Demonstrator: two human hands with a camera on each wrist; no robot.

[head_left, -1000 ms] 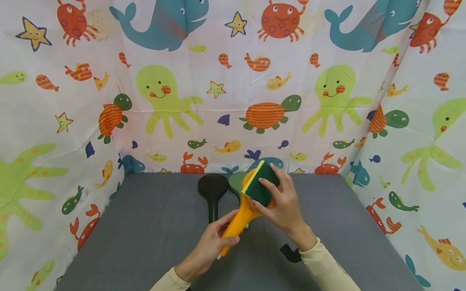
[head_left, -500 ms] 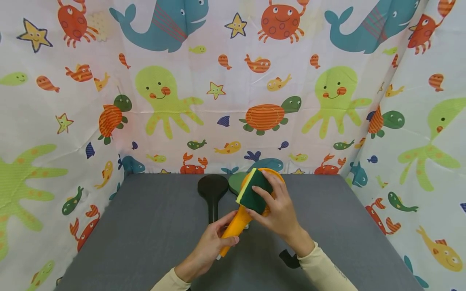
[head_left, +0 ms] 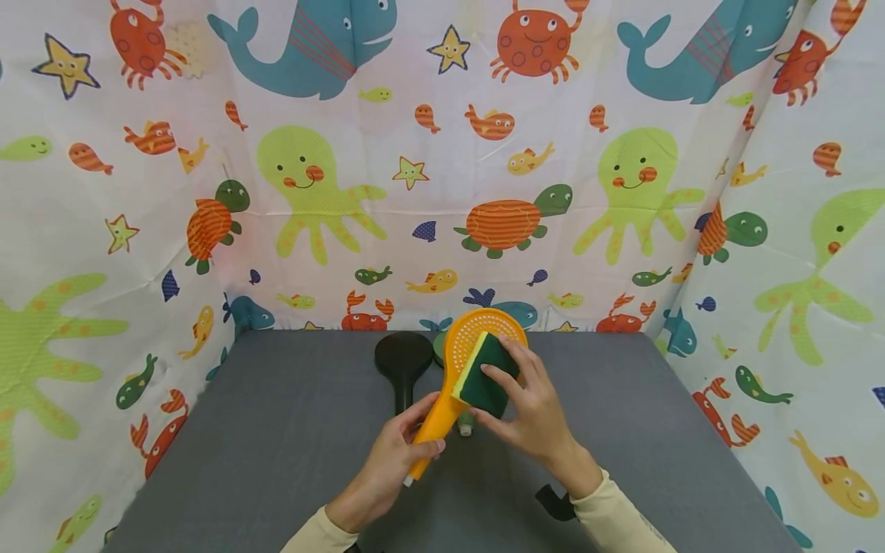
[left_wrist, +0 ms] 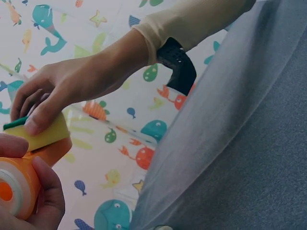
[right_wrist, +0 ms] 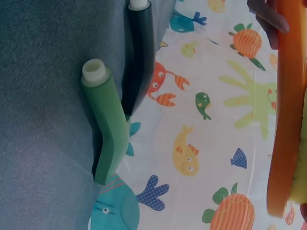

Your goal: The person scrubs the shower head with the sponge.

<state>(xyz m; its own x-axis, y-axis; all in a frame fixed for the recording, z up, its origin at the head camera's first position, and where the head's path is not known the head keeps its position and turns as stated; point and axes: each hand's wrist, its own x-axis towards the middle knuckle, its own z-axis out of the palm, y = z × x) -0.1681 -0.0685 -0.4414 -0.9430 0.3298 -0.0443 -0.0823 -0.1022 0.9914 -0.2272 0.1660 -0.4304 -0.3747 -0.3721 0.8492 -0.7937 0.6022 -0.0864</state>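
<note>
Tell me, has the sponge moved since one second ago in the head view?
Yes. The sponge has slid down the orange shower head, toward the person: earlier it reached the table's far edge, now it sits below it, baring the perforated face.

The orange shower head (head_left: 477, 349) is hiding most of the green one (head_left: 439, 347) in the head view. The sponge (right_wrist: 300, 158) is running off the right wrist view's edge.

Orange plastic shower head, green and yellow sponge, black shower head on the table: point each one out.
orange plastic shower head (head_left: 472, 342), head view, on its perforated face.
green and yellow sponge (head_left: 486, 377), head view, on its green side.
black shower head (head_left: 403, 357), head view, on its round head.
</note>
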